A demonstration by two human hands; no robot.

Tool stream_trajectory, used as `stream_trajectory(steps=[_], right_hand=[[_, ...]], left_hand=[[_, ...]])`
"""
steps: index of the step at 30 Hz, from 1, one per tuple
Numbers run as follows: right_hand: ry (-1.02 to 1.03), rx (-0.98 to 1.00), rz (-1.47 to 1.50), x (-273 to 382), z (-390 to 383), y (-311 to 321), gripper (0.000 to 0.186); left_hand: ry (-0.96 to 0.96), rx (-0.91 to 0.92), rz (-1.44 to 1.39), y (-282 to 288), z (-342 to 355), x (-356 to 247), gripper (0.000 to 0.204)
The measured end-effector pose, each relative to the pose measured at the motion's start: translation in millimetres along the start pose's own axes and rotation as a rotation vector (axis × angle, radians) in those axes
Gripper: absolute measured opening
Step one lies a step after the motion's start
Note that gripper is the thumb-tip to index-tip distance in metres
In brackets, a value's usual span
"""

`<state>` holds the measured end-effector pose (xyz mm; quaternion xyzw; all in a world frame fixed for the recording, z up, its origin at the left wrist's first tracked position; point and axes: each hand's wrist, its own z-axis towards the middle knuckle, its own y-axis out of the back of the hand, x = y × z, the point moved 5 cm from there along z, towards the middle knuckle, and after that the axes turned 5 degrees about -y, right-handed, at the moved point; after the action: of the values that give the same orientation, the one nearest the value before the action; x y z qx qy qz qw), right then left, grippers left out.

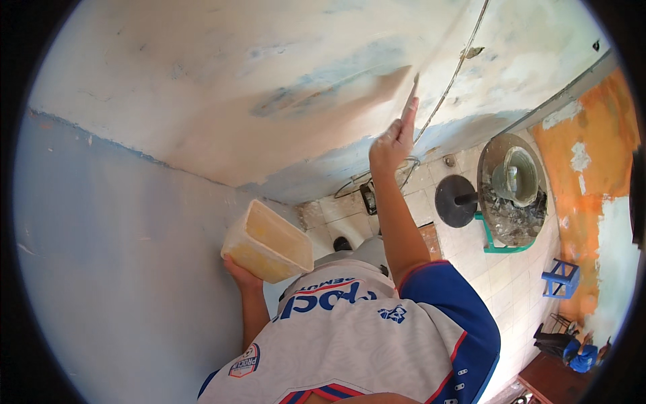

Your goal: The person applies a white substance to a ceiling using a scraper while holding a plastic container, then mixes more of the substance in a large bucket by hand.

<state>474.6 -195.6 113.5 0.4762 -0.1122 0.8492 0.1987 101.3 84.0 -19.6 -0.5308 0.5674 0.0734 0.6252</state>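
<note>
Patchy wall (202, 40) rose far ahead; the right hand (390, 143), fingers curled, gripped a thin tool (413, 87) toward it. Left hand (242, 274), bent around a near-left tub (236, 236), supported it. Smoothing seemed underway; the next stroke likely called for even pressure.

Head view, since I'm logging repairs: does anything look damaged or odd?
Yes. The orange wall has pale patches, as if its paint had flaked, and a ragged brown spot, perhaps a hole, marks the pale wall beside the cable.

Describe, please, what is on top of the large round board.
The round board holds a bucket and dark grey debris. The surface beneath the bucket is covered and cannot be seen.
</note>
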Motion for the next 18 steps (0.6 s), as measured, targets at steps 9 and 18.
stream_trajectory(steps=[9, 18], right_hand=[[0.644, 0.151, -0.161, -20, -40, -86, 0.059], [0.533, -0.067, -0.024, -30, -9, -35, 0.049]], left_hand=[[0.057, -0.001, 0.022, 8, -5, 15, 0.073], [0.047, -0.054, 0.080, 22, -12, 22, 0.082]])
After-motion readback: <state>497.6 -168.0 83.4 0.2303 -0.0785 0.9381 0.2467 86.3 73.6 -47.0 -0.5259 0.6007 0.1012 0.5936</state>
